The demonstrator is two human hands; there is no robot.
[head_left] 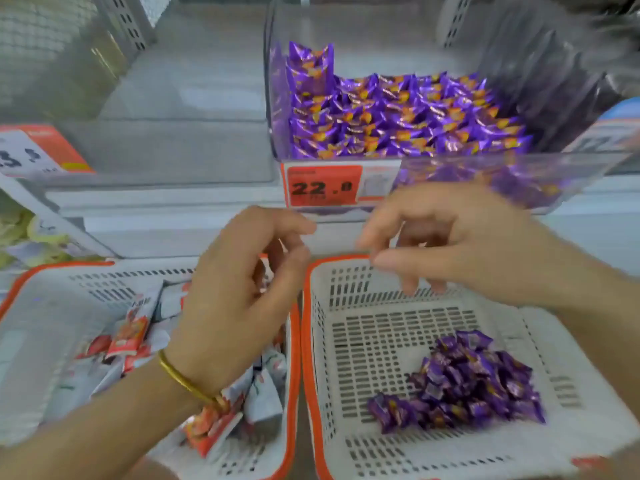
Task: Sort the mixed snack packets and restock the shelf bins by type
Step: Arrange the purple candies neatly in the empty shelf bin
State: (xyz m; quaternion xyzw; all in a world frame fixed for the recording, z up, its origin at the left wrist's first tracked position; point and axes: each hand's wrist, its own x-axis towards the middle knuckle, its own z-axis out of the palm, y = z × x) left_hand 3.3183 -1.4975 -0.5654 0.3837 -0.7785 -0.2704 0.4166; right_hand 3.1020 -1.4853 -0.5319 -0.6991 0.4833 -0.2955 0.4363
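- The left hand [242,299] is hovering over the left basket [52,306], its fingers loosely curled and holding nothing. A gold bangle [183,375] is sitting on its wrist.
- The right hand [460,244] is hanging over the back wall of the right basket [363,282], fingers relaxed and drooping, gripping nothing.
- Under the left hand, red-and-white packets [131,334] are lying jumbled. Most have their long axes slanting from the person's side up toward the shelf.
- Below the right hand, on the person's side, a small purple heap [464,382] of wrapped pieces is lying on the basket floor, the pieces pointing every way.
- Beyond both hands, a see-through shelf bin [450,161] is holding many purple packets [398,123]. They are mostly lying flat in rough rows, and a few are standing upright in its far left corner.
- A red price tag [323,187] reading 22.0 is sitting on the bin's front, just past the fingertips of both hands.
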